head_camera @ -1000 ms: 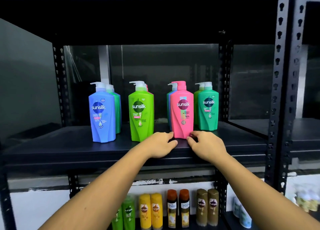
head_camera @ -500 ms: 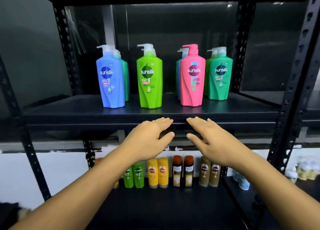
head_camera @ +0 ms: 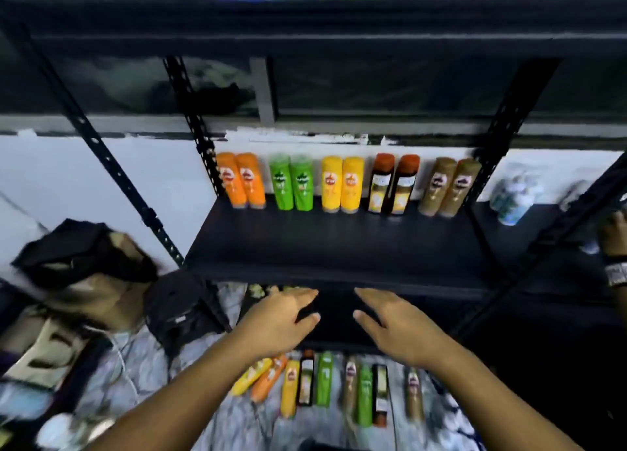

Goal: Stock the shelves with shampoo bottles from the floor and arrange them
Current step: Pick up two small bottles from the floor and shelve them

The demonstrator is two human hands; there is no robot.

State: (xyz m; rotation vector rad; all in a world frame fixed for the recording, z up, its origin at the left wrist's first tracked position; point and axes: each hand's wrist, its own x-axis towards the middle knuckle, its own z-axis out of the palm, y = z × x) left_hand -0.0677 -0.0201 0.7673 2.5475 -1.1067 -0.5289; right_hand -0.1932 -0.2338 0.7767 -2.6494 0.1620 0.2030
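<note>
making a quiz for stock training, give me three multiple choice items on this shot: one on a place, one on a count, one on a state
1. Where do the bottles still to be stocked lie?
A. on the floor below the hands
B. on the top shelf
C. in the paper bag

2. How many colour pairs stand at the back of the middle shelf?
A. three
B. five
C. seven

3. What do the left hand and right hand hold?
A. one bottle each
B. one bottle together
C. nothing

Answers: 1 A, the floor bottles lie flat under the hands. 2 B, orange, green, yellow, dark and brown pairs. 3 C, both hands are open and empty.
</note>
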